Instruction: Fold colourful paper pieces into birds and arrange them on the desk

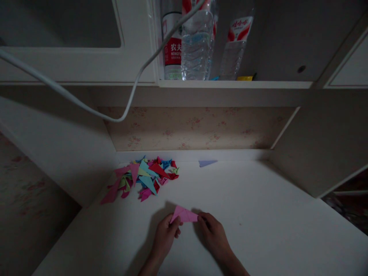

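Note:
A pink folded paper (184, 214), roughly triangular with crease lines showing, is held just above the white desk between both hands. My left hand (168, 230) pinches its left end, thumb on top and fingers beneath. At the paper's right tip, my right hand (212, 229) is closed on it with thumb and forefinger. Behind the hands to the left lies a heap of colourful folded paper pieces (148, 177) in pink, red, blue, green and light turquoise. A lone lavender folded paper (207, 163) rests near the back edge.
A white desk (258, 214) stretches between side panels, with flowered wallpaper (189, 128) behind. Above is a shelf (235, 84) holding clear plastic bottles (196, 50) and a small yellow item (244, 78). A white cable (115, 119) hangs in front of the cabinet.

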`<action>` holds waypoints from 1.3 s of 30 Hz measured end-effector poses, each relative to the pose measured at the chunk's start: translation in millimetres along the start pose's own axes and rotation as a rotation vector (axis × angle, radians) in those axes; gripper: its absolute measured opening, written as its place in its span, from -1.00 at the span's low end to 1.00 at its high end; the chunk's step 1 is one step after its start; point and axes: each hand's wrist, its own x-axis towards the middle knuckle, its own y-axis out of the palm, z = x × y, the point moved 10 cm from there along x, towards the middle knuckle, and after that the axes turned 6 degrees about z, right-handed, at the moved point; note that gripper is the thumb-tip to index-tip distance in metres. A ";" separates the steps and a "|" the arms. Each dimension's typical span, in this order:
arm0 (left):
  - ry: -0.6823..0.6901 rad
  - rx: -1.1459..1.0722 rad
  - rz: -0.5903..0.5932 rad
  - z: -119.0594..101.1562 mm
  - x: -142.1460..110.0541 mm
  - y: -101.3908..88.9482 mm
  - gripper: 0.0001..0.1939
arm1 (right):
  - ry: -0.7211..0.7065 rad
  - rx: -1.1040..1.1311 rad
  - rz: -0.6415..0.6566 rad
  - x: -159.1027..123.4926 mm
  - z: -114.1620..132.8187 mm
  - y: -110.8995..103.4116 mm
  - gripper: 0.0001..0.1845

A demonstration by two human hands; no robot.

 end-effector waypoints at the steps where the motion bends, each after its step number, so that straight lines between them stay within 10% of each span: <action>1: -0.001 0.003 -0.002 -0.8 -0.3 -0.1 -0.52 | 0.000 0.001 -0.002 -0.1 -0.3 0.0 -0.67; 39: 0.004 0.023 -0.006 -1.2 -1.0 0.2 -0.56 | 0.006 0.013 0.014 0.3 0.2 1.8 -0.68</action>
